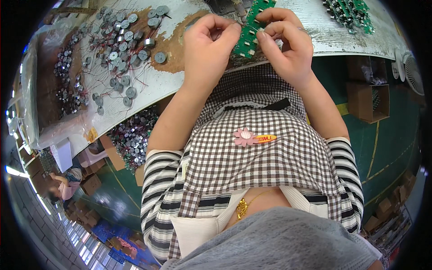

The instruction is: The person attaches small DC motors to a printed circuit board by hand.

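Observation:
A long green circuit board strip with small white connectors is held tilted between my hands, over the near edge of the worktable. My left hand is closed, its thumb and forefinger pinching the strip's left edge. On the other side, my right hand has its thumb and bent fingers closed at the right edge, over the connectors. Whether a thin wire also lies between those fingertips is too small to tell. To the left of my left hand, many small round grey motors with thin red wires lie scattered on the table.
More green boards are stacked at the table's far right. A plastic-lined box of motors stands at left; another heap of motors sits below the edge. Cardboard boxes and a fan are at right. A person is at lower left.

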`<state>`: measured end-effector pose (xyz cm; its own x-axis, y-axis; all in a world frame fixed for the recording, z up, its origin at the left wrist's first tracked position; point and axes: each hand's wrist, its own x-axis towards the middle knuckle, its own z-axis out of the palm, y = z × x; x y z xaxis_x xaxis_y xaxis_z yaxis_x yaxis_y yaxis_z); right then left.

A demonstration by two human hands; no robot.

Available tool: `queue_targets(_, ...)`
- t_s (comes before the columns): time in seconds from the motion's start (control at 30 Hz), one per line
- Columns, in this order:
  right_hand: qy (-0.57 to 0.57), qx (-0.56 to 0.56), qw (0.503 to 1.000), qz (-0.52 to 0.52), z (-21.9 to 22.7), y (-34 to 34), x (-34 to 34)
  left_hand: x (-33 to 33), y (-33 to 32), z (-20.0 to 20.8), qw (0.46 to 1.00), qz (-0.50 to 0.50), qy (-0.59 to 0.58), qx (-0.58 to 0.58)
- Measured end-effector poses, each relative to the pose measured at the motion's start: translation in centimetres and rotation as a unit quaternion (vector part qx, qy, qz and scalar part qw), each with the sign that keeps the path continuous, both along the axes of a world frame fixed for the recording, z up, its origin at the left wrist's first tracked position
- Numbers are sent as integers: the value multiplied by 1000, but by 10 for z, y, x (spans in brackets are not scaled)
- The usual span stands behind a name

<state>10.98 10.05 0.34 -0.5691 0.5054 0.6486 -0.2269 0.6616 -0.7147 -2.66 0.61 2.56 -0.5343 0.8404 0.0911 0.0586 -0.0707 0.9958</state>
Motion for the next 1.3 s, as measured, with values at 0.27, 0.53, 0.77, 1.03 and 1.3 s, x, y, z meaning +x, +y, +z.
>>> queue_targets(0.27, 12, -14, 1000, 12, -5, -2, 3, 2, -4, -3, 1000, 8, 20, 6)
queue_targets(0.53, 11, -19, 1000, 11, -5, -5, 5, -2, -6, -6, 999, -27, 24, 14)
queue_targets(0.77, 7, -8, 1000, 3, -4, -6, 3, -3, -5, -1, 999, -43, 24, -6)
queue_targets(1.03, -12, 35, 999, -29, 7, -4, 0, -7, -2, 2, 999, -38, 17, -6)
queue_targets(1.3, -24, 8, 1000, -18, 0, -9, 1, -7, -8, -1, 997, -52, 31, -55)
